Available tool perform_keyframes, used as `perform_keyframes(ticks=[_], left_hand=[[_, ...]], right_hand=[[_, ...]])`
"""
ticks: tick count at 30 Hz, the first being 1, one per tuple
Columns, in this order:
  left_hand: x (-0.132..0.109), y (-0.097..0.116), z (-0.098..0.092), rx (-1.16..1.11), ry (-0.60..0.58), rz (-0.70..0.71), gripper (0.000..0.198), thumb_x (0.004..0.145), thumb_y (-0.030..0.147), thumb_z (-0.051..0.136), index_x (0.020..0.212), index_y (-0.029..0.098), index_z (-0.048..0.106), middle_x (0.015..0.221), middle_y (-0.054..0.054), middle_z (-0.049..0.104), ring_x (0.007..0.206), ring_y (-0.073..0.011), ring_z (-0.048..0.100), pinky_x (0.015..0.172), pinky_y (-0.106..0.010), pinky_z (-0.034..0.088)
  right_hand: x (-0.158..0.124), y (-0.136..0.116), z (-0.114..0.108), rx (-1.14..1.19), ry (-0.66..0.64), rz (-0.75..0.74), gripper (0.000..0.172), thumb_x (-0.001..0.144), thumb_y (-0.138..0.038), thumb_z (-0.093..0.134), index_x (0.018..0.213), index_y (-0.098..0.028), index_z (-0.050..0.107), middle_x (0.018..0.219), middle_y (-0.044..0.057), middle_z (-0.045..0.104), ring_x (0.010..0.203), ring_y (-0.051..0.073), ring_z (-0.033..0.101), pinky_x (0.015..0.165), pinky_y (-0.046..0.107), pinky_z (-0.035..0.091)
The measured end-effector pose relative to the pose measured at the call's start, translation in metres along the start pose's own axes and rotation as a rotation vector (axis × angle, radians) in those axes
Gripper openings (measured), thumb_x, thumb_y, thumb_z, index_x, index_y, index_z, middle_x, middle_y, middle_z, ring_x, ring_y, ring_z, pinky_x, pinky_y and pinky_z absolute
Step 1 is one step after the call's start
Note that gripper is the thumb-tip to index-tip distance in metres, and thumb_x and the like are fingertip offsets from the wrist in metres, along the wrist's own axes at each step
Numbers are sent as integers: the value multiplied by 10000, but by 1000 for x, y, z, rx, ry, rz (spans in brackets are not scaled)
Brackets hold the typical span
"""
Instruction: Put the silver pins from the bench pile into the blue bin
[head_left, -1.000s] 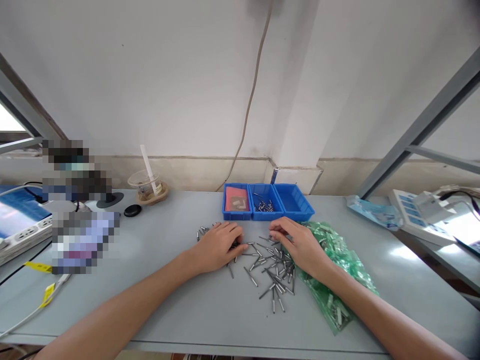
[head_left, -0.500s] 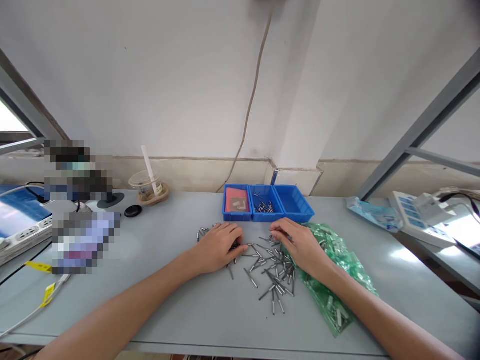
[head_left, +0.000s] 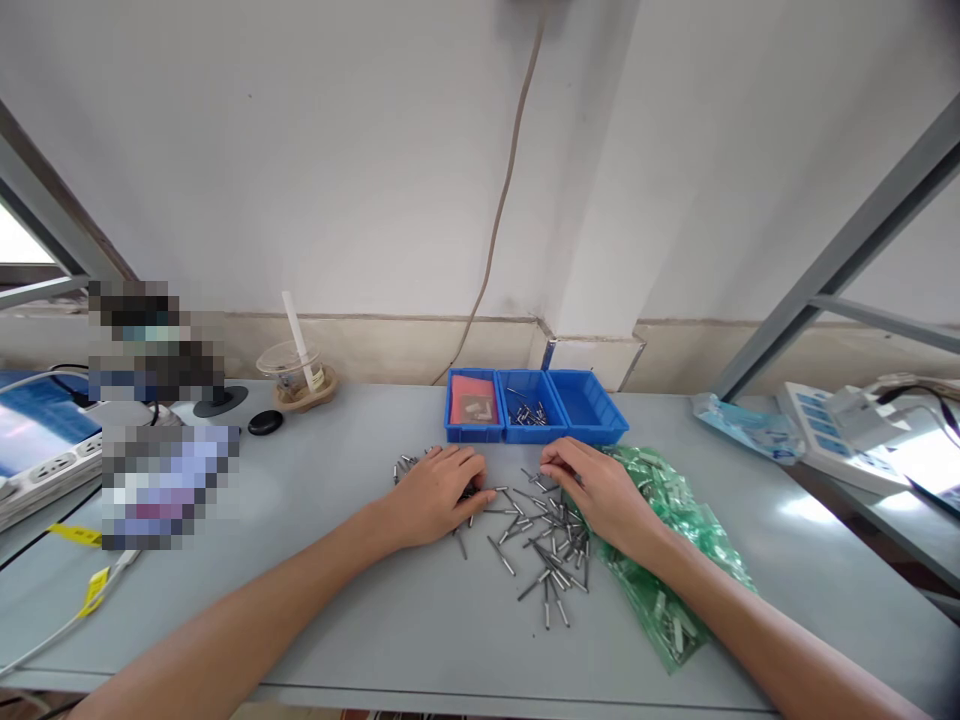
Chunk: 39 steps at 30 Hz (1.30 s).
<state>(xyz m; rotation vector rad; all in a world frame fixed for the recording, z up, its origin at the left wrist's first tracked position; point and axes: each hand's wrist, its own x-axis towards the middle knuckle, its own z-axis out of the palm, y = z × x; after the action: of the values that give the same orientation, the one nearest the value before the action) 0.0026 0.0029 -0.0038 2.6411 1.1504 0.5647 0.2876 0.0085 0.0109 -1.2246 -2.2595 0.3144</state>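
Head view: the left hand (head_left: 439, 495) is lying palm down on the grey worktop (head_left: 337, 610), its fingers loosely bent over a small cluster of metal pins (head_left: 405, 464). Whether anything is gripped beneath it cannot be told. The right hand (head_left: 600, 490) is resting just beside it, well apart from the left. Its fingertips (head_left: 551, 462) are drawn together at the far edge of the main scatter of pins (head_left: 551, 550), and whether they are pinching one is too small to tell. Its wrist is lying over a green plastic bag (head_left: 679, 530) holding more small parts.

Compared with a second ago, almost nothing is changing. Both hands are staying where they were and the right hand is shifting only slightly, so the pins are lying in the same spread and the handling is standing at the same point.

Behind the hands, a blue three-compartment tray (head_left: 536, 436) is sitting with a red pad in its left compartment, a few pins in the middle and nothing visible in the right. A clear cup with a straw (head_left: 294, 372) is standing far left.

No writing is legible: the yellow cable tags (head_left: 94, 590) are too small to read, and some patches at left are pixelated.
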Motion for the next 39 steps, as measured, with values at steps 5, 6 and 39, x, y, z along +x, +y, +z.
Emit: perform_keyframes(ticks=[5, 6, 39], left_hand=[[0, 0, 0, 1, 6, 1, 256, 1093, 439, 524, 969, 216, 526, 987, -25, 640, 898, -222, 580, 830, -363, 416], [0, 0, 0, 1, 6, -1, 254, 1093, 438, 526, 968, 216, 526, 986, -24, 640, 898, -222, 580, 827, -361, 416], [-1, 1, 0, 1, 13, 6, 246, 1092, 432, 527, 969, 219, 526, 986, -20, 641, 906, -219, 586, 829, -360, 425]], right_hand=[[0, 1, 0, -21, -24, 7, 105, 1080, -258, 518, 1010, -264, 598, 984, 20, 710, 919, 231, 665, 793, 345, 491], [0, 1, 0, -25, -29, 10, 107, 1081, -257, 516, 1010, -263, 596, 983, 21, 708, 920, 233, 661, 792, 347, 490], [-3, 5, 1, -44, -13, -66, 294, 1095, -339, 511, 1170, -298, 793, 1144, 29, 814, 1053, 273, 745, 910, 443, 594]])
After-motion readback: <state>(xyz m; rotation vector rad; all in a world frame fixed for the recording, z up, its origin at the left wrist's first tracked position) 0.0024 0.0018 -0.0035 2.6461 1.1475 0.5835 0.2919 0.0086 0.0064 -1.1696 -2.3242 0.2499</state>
